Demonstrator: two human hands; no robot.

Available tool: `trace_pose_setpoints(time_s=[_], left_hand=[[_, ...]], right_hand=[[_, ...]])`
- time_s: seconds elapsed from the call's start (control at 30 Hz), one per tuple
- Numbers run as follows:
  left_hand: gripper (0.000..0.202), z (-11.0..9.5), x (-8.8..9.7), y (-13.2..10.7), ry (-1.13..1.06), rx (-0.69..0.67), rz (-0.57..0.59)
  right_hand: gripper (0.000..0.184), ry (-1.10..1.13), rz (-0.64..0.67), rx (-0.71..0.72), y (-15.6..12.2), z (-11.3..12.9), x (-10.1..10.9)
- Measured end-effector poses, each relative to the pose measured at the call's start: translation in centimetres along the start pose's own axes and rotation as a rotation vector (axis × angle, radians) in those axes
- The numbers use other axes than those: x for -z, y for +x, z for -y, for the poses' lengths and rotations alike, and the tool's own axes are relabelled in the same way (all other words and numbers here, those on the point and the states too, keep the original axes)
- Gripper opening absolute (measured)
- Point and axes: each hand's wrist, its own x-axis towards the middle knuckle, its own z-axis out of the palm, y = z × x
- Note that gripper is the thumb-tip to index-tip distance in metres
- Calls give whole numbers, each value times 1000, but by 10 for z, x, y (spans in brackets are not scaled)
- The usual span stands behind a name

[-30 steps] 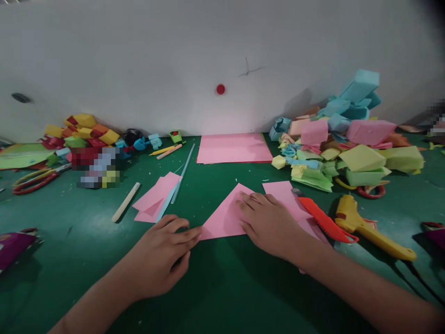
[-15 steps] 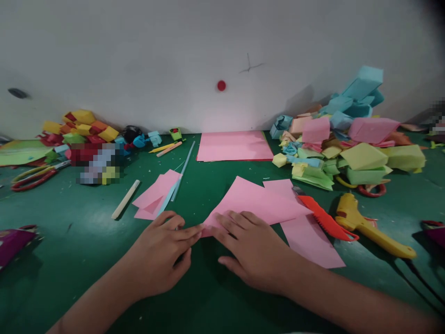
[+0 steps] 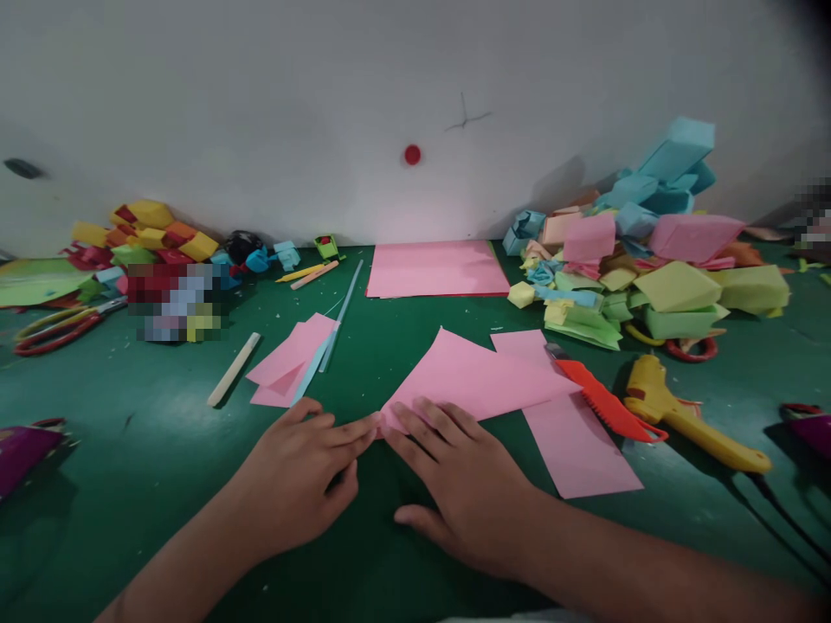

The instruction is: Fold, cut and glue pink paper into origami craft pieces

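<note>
A folded pink paper triangle point(image 3: 477, 378) lies on the green mat point(image 3: 162, 433) in front of me. My left hand point(image 3: 302, 480) rests on the mat with its fingertips pinching the triangle's left corner. My right hand point(image 3: 464, 484) lies flat, fingers stretched onto the same corner from the right. Under the triangle's right side lies a pink paper strip point(image 3: 571, 437).
An orange knife point(image 3: 601, 400) and a yellow glue gun point(image 3: 681, 414) lie to the right. A pink sheet stack point(image 3: 436, 269) sits by the wall. Folded paper piles point(image 3: 649, 260) stand at right; another coloured pile point(image 3: 143, 238), scissors point(image 3: 55, 327), pink scraps point(image 3: 289, 359) and a stick point(image 3: 234, 369) at left.
My right hand slid from the middle of the triangle back to its left corner, uncovering the paper and the strip beneath. My left hand stayed at the corner.
</note>
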Motion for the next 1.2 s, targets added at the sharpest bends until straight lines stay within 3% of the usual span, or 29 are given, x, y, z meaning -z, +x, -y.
trace_pose_setpoints(time_s=[0.27, 0.57, 0.83, 1.2], left_hand=[[44, 1, 1, 0, -4, -4, 5], [44, 3, -1, -2, -28, 9, 6], [43, 6, 2, 0, -9, 8, 53], [47, 11, 0, -2, 3, -15, -31]], right_hand=[[74, -82, -43, -74, -23, -14, -2], [78, -68, -11, -96, -31, -24, 5], [76, -73, -104, -181, -62, -47, 4], [77, -279, -238, -320, -97, -79, -2]])
